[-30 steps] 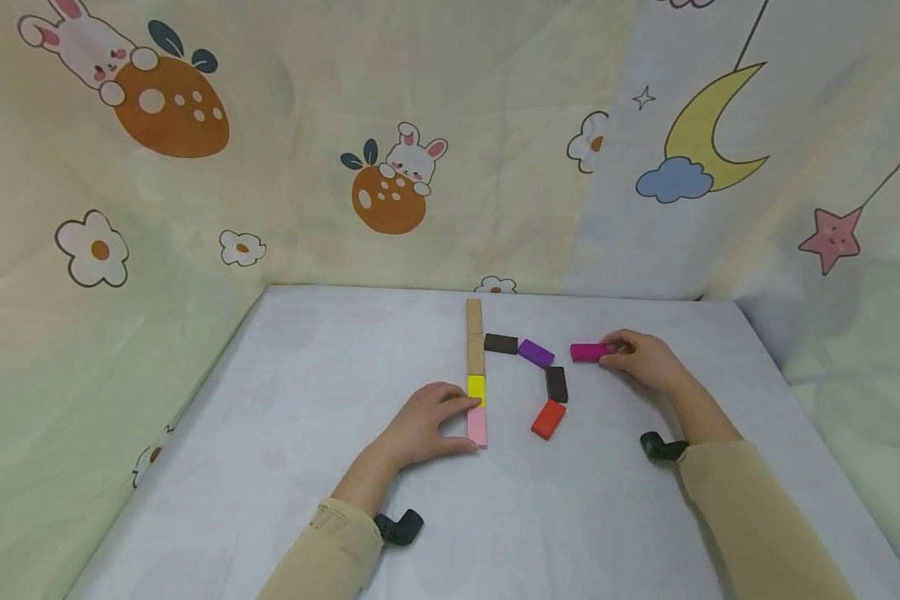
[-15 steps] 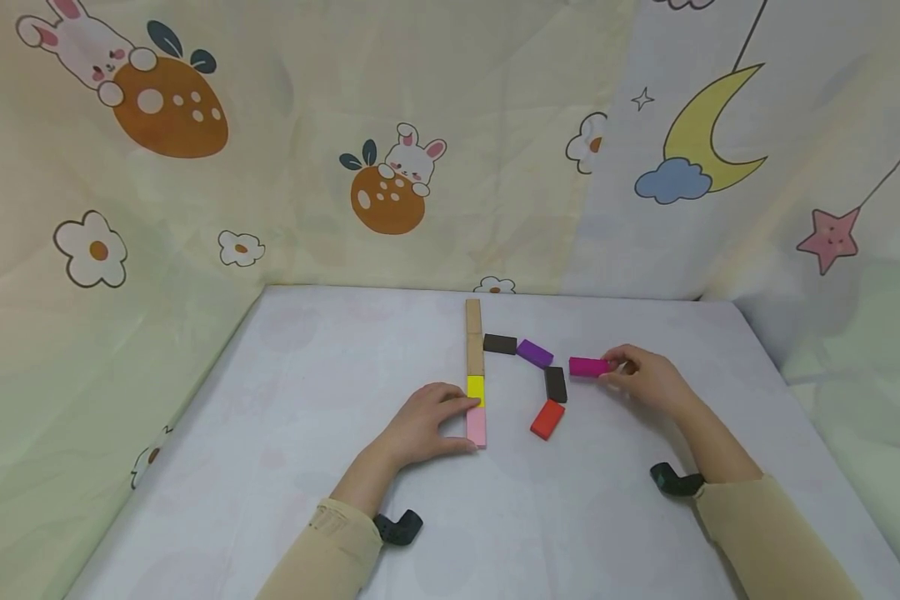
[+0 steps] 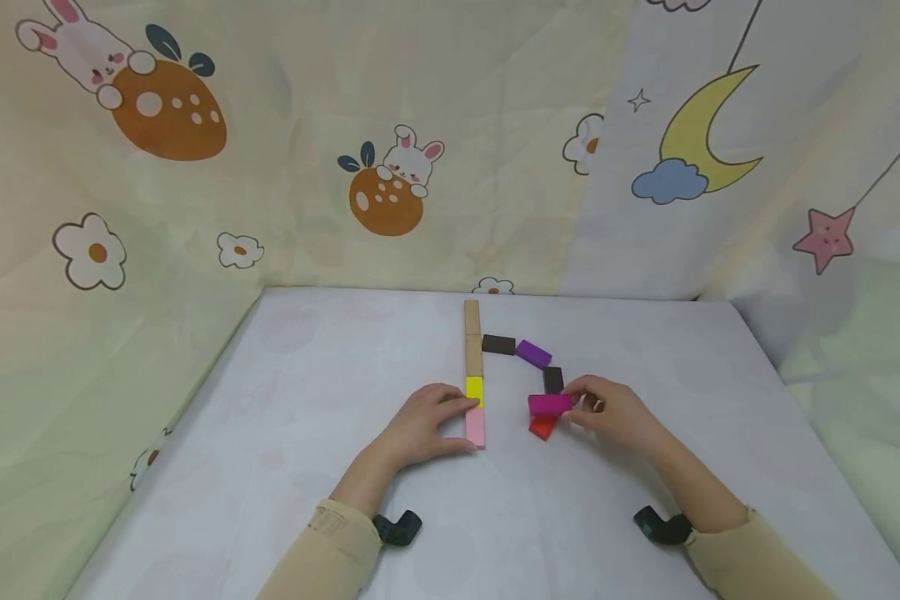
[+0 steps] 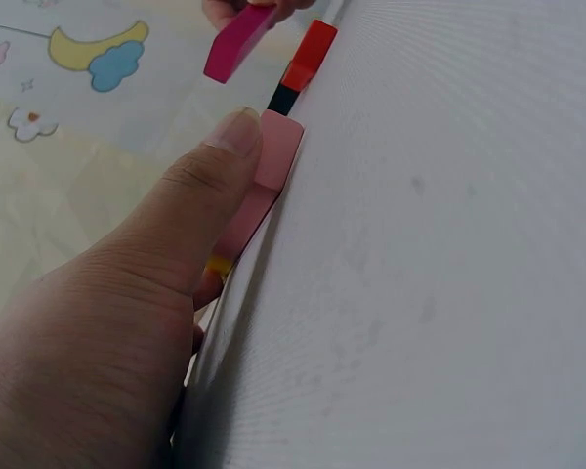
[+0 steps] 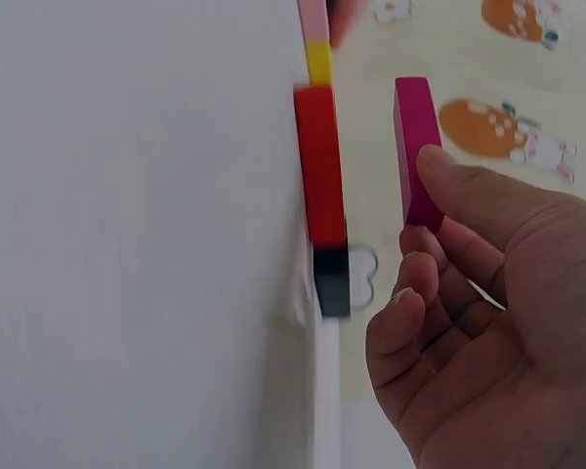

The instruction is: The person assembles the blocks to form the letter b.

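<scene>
My right hand [image 3: 607,412] pinches a magenta block [image 3: 547,405] between thumb and fingers. In the head view it overlaps a red block [image 3: 543,429] and part of a dark block [image 3: 552,379]; the right wrist view shows it raised off the table. My left hand [image 3: 427,425] holds a pink block [image 3: 476,429], its thumb at the near end and a fingertip by the seam with the yellow block [image 3: 474,387]. Beyond the yellow, two plain wooden blocks [image 3: 472,350] extend the straight row.
From the wooden row a second dark block [image 3: 498,344] and a purple block [image 3: 533,353] curve rightward toward the red one. All lie on a white-covered table [image 3: 330,350]. Printed cloth [image 3: 285,167] hangs behind and at both sides.
My right hand has brought the magenta block left and nearer to me, from right of the curve to over the red block. My left hand has stayed at the pink block.
</scene>
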Motion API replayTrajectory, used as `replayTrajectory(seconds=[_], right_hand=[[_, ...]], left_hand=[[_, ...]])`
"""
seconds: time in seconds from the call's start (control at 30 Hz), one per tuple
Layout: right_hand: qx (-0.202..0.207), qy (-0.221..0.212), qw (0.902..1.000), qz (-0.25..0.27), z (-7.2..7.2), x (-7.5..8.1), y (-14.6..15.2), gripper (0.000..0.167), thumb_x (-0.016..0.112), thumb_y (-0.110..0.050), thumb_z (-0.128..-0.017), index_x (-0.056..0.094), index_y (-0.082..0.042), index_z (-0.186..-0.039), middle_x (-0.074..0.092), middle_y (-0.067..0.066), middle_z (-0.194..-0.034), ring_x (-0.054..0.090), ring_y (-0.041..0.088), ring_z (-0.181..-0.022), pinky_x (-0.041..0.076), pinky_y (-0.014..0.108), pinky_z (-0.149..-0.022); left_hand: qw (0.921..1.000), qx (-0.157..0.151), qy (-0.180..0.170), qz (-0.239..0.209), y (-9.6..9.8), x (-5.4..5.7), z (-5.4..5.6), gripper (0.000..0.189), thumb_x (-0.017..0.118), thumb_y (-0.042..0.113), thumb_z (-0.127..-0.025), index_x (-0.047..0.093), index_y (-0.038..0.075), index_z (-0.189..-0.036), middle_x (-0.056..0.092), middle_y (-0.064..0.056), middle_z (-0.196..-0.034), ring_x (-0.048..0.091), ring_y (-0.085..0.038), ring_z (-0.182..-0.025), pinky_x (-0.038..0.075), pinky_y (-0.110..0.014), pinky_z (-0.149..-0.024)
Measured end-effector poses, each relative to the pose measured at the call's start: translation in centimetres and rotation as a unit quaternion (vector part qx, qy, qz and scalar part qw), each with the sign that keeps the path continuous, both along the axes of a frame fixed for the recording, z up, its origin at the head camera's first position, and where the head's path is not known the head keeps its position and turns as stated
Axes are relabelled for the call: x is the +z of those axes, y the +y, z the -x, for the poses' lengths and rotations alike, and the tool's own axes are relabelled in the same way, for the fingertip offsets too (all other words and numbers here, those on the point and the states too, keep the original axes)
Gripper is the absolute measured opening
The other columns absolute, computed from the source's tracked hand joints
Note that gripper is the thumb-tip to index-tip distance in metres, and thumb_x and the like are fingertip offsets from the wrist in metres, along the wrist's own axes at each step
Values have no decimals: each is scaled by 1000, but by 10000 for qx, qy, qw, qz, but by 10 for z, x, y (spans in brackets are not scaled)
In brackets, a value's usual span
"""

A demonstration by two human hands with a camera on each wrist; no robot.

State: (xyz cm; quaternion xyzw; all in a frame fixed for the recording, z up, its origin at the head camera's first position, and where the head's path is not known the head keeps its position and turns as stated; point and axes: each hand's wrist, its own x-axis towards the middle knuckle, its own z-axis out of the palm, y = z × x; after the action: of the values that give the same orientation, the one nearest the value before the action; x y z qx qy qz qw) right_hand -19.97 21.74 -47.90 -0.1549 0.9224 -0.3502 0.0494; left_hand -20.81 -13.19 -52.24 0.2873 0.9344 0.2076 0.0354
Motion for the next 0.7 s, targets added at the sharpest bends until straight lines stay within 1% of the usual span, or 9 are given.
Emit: replayTrajectory(seconds=[0.17, 0.27, 0.37, 0.47, 0.7], right_hand=[[206, 3, 9997, -106, -11, -1, -25, 33, 80, -27, -83, 67, -20, -113, 60, -6, -85, 53, 14, -78, 46, 21, -59], [151, -86, 9995, -266, -16, -2, -38, 33, 80, -29, -82, 67, -22, -112, 60, -8, -84, 53, 12, -76, 47, 21, -60], [-12, -241, 9989, -397, -21, -4, -48, 32, 82, -30, -81, 67, -25, -110, 60, -9, -84, 53, 12, -77, 47, 21, -62], [-109, -348, 9984, -431, -25, -6, -55, 30, 82, -30, -81, 68, -27, -107, 60, -10, -85, 53, 12, -77, 48, 22, -63], [-73, -281, 9988, -395, -32, -11, -64, 28, 82, -31, -80, 69, -28, -105, 58, -13, -82, 53, 9, -77, 48, 20, -64]], left_hand=[[10000, -29, 37, 6, 0, -1, 1, 69, 70, 65, -80, 50, 42, -142, 52, 8, -139, 42, -16, -135, 33, -41, -119], [10000, -46, 72, 14, 0, -2, 1, 69, 70, 64, -80, 50, 41, -142, 52, 8, -138, 42, -16, -135, 33, -41, -119], [10000, -34, 77, -7, 0, -2, 1, 70, 71, 64, -79, 51, 41, -142, 52, 8, -138, 42, -16, -135, 33, -41, -119], [10000, -4, 42, -4, 0, -1, 0, 70, 71, 65, -79, 51, 42, -142, 52, 8, -138, 42, -16, -135, 34, -42, -119], [10000, 68, -12, 67, 2, 0, -1, 71, 69, 68, -78, 49, 44, -142, 51, 9, -140, 41, -16, -136, 34, -44, -119]])
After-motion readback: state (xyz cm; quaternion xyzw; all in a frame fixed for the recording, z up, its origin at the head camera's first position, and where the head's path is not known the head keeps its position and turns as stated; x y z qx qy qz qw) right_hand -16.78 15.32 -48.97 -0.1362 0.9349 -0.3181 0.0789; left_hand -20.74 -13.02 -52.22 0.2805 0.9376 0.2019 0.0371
